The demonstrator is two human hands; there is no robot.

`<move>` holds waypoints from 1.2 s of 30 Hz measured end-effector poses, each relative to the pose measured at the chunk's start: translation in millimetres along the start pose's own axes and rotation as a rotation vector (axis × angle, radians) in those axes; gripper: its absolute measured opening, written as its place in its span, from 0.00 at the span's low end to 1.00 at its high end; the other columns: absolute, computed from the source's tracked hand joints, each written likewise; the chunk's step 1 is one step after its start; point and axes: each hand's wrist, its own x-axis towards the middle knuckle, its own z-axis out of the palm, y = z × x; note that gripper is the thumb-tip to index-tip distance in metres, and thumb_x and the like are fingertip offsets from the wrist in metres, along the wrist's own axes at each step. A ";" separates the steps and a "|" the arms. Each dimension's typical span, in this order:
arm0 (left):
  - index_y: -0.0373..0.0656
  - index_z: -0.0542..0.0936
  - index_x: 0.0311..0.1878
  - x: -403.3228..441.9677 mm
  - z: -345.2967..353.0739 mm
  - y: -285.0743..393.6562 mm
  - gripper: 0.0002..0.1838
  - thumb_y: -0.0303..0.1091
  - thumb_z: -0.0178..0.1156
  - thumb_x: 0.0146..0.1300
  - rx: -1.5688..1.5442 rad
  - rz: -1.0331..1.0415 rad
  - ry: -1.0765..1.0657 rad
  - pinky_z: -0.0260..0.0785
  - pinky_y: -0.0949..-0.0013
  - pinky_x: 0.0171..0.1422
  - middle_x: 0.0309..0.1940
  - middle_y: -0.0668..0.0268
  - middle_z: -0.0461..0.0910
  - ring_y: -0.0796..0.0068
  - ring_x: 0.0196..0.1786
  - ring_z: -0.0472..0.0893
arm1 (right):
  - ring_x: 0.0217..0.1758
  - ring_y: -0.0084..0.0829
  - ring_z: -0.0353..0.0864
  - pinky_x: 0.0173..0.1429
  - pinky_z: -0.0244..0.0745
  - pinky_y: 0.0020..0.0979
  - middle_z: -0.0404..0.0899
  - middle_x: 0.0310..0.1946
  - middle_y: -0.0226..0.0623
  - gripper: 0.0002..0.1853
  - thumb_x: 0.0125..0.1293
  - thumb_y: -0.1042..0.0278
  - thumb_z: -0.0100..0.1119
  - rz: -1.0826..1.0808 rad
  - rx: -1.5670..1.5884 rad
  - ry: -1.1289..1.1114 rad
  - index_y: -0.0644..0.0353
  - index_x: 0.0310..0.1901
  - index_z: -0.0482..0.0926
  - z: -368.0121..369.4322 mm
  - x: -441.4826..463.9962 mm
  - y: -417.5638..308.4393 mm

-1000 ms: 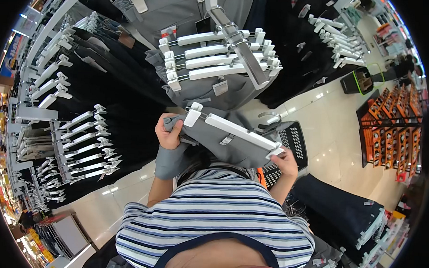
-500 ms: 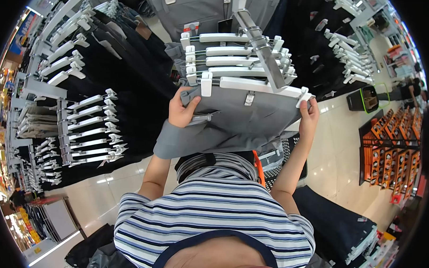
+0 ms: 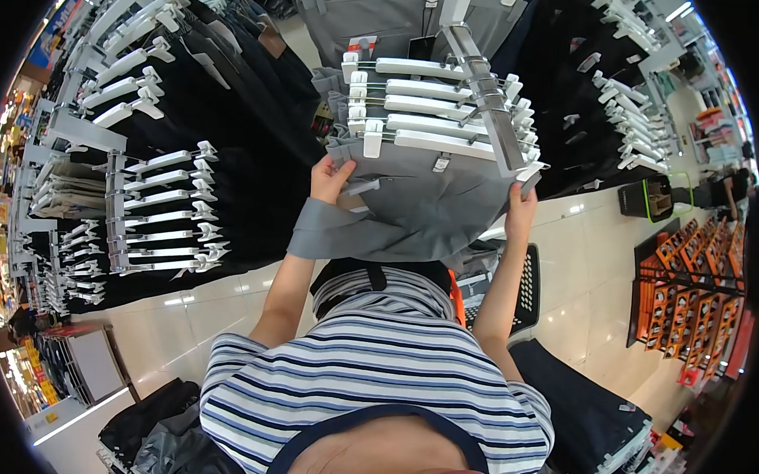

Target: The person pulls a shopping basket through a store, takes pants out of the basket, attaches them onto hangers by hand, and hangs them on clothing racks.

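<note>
Grey trousers [image 3: 431, 201] hang by the waistband from the front white clip hanger [image 3: 445, 145] on a metal display arm [image 3: 502, 133]. My left hand [image 3: 331, 181] is closed on the left waist edge, thumb in front, and a fold of grey fabric drapes over my left wrist. At the opposite corner, just below the hanger's right clip [image 3: 528, 170], my right hand [image 3: 521, 207] pinches the waistband. A small white tag [image 3: 441, 163] sits at the middle of the waist. Behind them, several similar white hangers [image 3: 426, 90] hold more grey trousers.
Dark trousers on racks stand left [image 3: 256, 174] and right [image 3: 560, 101]. A black shopping basket [image 3: 528, 284] is below my right forearm. Navy trousers [image 3: 570, 402] lie lower right. An orange display rack [image 3: 687, 285] and a black-and-green basket [image 3: 640, 200] stand farther right.
The view has shifted slightly, so the rack sits farther right. My right hand has moved from beside the clip to the waist corner below it. My left hand keeps its hold.
</note>
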 end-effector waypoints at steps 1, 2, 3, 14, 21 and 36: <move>0.37 0.75 0.43 -2.6 6.2 -9.0 0.12 0.34 0.58 0.59 -0.085 0.110 0.062 0.66 0.78 0.32 0.34 0.67 0.79 0.82 0.33 0.76 | 0.40 0.22 0.71 0.46 0.65 0.24 0.75 0.38 0.31 0.23 0.55 0.58 0.64 0.053 -0.149 0.000 0.65 0.46 0.72 1.4 -11.0 7.1; 0.38 0.75 0.42 -1.8 -2.6 -28.1 0.12 0.36 0.57 0.59 0.016 0.086 0.062 0.67 0.76 0.33 0.33 0.66 0.79 0.80 0.32 0.77 | 0.42 0.24 0.71 0.49 0.64 0.25 0.75 0.40 0.33 0.22 0.56 0.58 0.63 0.107 -0.298 -0.003 0.66 0.45 0.72 5.1 -19.7 16.0; 0.39 0.76 0.42 -4.3 -22.6 -59.8 0.12 0.37 0.56 0.59 0.255 -0.025 0.017 0.68 0.75 0.34 0.33 0.65 0.79 0.78 0.32 0.78 | 0.42 0.25 0.72 0.49 0.65 0.25 0.76 0.40 0.34 0.21 0.55 0.60 0.64 0.113 -0.274 0.009 0.67 0.44 0.73 8.7 -23.3 26.1; 0.38 0.69 0.47 -43.9 -115.7 -169.3 0.26 0.43 0.64 0.49 1.113 -0.823 -0.713 0.69 0.67 0.43 0.38 0.60 0.75 0.66 0.41 0.76 | 0.42 0.26 0.72 0.50 0.65 0.25 0.77 0.40 0.36 0.17 0.56 0.68 0.62 0.073 -0.218 0.154 0.69 0.43 0.74 13.0 -28.4 79.5; 0.35 0.57 0.57 -10.9 -2.6 -17.9 0.44 0.36 0.73 0.39 0.598 0.094 -0.146 0.60 0.66 0.58 0.51 0.54 0.66 0.66 0.55 0.67 | 0.42 0.24 0.71 0.49 0.64 0.24 0.78 0.38 0.34 0.12 0.59 0.71 0.58 0.137 -0.257 0.129 0.69 0.43 0.75 -1.1 -27.1 126.3; 0.33 0.74 0.42 -13.1 -2.0 -62.9 0.21 0.28 0.70 0.44 0.624 0.053 -0.232 0.67 0.72 0.46 0.38 0.61 0.77 0.75 0.41 0.76 | 0.29 0.27 0.68 0.36 0.66 0.29 0.74 0.33 0.31 0.20 0.53 0.56 0.54 0.945 -0.188 -0.097 0.59 0.45 0.74 -9.9 -31.1 340.5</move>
